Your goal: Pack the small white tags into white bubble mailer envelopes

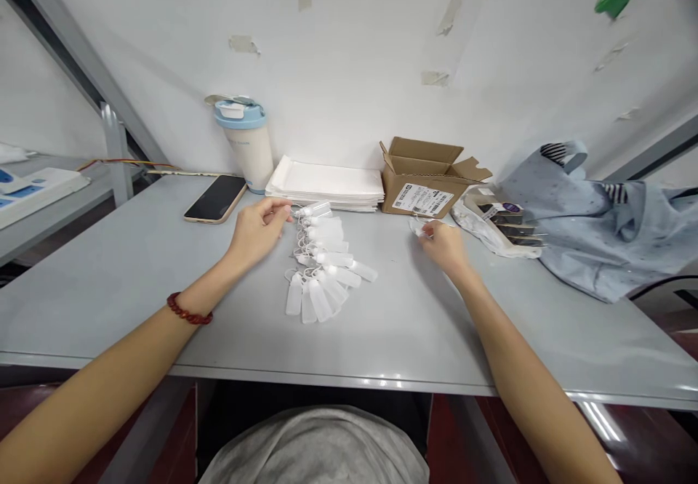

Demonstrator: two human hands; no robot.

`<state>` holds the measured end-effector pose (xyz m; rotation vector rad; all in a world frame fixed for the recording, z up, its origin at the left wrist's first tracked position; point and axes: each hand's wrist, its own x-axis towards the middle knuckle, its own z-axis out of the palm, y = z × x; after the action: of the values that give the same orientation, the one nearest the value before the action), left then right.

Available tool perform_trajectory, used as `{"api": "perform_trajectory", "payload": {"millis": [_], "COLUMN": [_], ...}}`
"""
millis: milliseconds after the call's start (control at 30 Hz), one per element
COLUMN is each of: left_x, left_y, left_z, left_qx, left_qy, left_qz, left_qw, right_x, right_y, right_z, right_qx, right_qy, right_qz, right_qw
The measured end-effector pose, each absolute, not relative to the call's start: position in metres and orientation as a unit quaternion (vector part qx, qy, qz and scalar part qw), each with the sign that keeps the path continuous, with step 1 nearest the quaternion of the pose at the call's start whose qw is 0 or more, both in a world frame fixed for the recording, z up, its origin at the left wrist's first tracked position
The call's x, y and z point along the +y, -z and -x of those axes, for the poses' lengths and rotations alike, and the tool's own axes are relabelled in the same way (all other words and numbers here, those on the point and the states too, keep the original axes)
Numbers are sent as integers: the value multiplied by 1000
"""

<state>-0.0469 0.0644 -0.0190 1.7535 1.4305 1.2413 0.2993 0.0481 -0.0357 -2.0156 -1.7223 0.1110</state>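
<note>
On the table (pixel 392 346), translucent plastic tags (pixel 321 294) are piled, loops (pixel 300 232) mostly leftward, perhaps for the left hand (pixel 257 230), whose grip cannot be told, while a whitish piece (pixel 417 227) is pinched by the right hand (pixel 446 245).

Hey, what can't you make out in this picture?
All in the head view:
Floor inside the open brown cardboard box: hidden by its front wall.
Print on the box's white paper label: too small.
Small translucent whitish item in the right hand: partly covered by the fingers.
Pale-blue patterned cloth: cut off by the right edge.
</note>
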Motion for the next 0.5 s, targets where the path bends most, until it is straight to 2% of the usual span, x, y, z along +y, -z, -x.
{"api": "perform_trajectory", "payload": {"millis": [200,267,367,500], "left_x": [43,38,34,26], "left_y": [11,12,12,4], "left_z": [36,33,29,24], "left_qx": [500,483,464,445], "left_qy": [-447,-440,-434,-414], "left_qz": [-716,-734,-744,-737], "left_qw": [194,188,206,296], "right_x": [27,18,6,-2], "right_y": [12,4,-3,-5], "right_z": [-260,-250,-238,-229], "right_qx": [-664,-661,-634,-638], "right_qy": [-136,-245,-392,-456], "right_qz": [656,594,506,455], "right_qw": [333,388,434,423]}}
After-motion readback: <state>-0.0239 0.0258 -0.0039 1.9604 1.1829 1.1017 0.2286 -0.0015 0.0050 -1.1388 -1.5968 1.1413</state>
